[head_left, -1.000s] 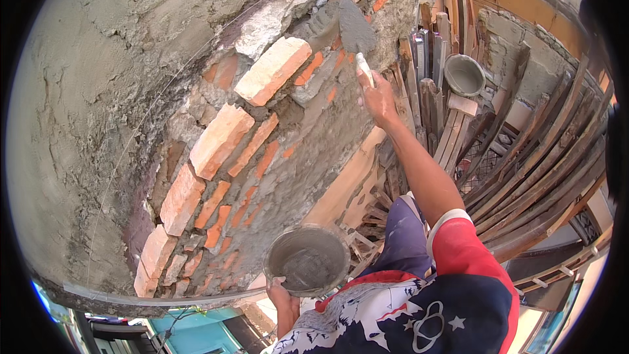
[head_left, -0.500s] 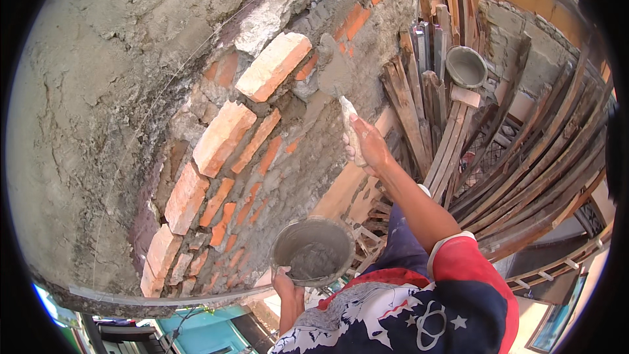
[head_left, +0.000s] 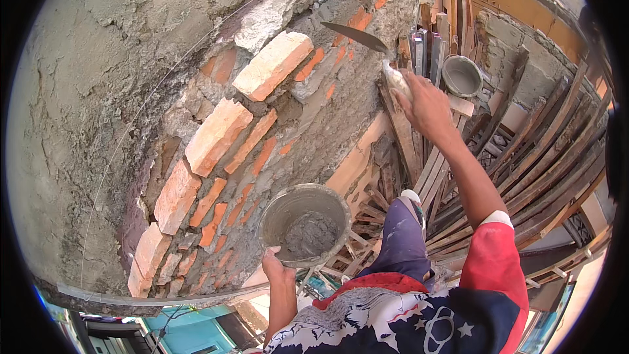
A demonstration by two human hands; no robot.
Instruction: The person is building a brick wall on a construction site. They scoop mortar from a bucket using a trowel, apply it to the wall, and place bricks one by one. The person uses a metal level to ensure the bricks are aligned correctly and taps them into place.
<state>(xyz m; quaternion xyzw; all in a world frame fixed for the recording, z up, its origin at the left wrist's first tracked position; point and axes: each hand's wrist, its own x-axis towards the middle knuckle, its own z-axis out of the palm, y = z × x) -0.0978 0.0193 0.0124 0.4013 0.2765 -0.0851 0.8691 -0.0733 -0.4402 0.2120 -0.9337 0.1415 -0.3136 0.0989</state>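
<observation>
My right hand (head_left: 426, 103) is closed around the pale handle of a trowel (head_left: 357, 36), whose blade is turned edge-on and stands off the wall. With my left hand (head_left: 278, 267) I grip the rim of a grey bucket (head_left: 305, 191). Wet mortar (head_left: 310, 235) lies in its bottom. To the left of both hands runs the brick wall (head_left: 295, 157), smeared with grey mortar between orange courses. A stepped row of larger bricks sits along it, among them an upper brick (head_left: 273, 65) and a middle brick (head_left: 219, 136).
A second bucket (head_left: 462, 76) stands at the right near a pale block (head_left: 461, 105). Long wooden planks (head_left: 547, 151) fill the right side. A thin string (head_left: 141, 121) crosses the rough plastered surface (head_left: 72, 111) on the left. My shoe (head_left: 413, 202) shows below the planks.
My right hand has moved right and up with the trowel, taking its blade off the mortared wall and turning it edge-on. The held bucket appears slightly higher and further left.
</observation>
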